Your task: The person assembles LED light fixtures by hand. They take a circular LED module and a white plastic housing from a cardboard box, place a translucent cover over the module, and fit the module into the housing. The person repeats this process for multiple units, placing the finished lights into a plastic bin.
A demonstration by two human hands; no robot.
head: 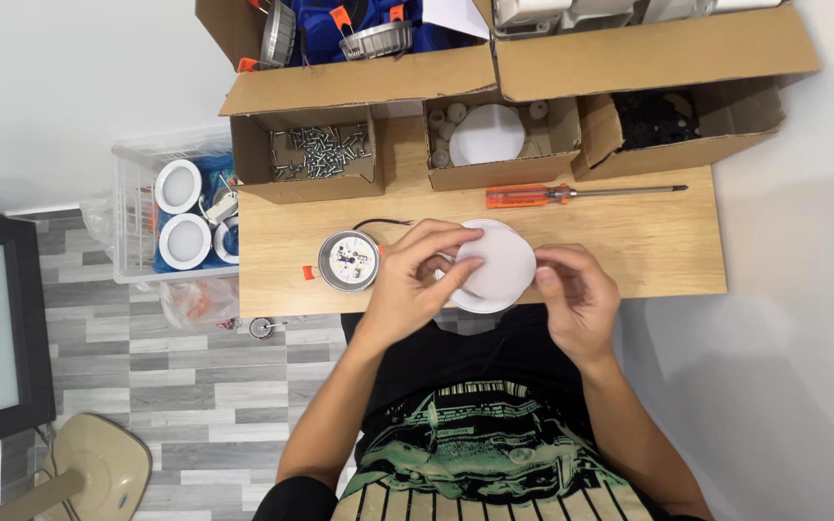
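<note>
A round white lamp cover [494, 266] sits at the near edge of the wooden table [649, 241], held between both hands. My left hand [415, 275] grips its left rim, with fingers curled over the top. The right rim is pinched by my right hand [571, 294]. Just left of my left hand lies a round metal lamp body [348, 260] showing a circuit board, a black wire and an orange clip.
An orange-handled screwdriver [571, 194] lies behind the cover. Open cardboard boxes hold screws [320, 151], white discs [486, 135] and black parts [656, 118]. A clear crate [137, 232] with finished lamps stands left of the table. A stool [98, 463] is on the floor.
</note>
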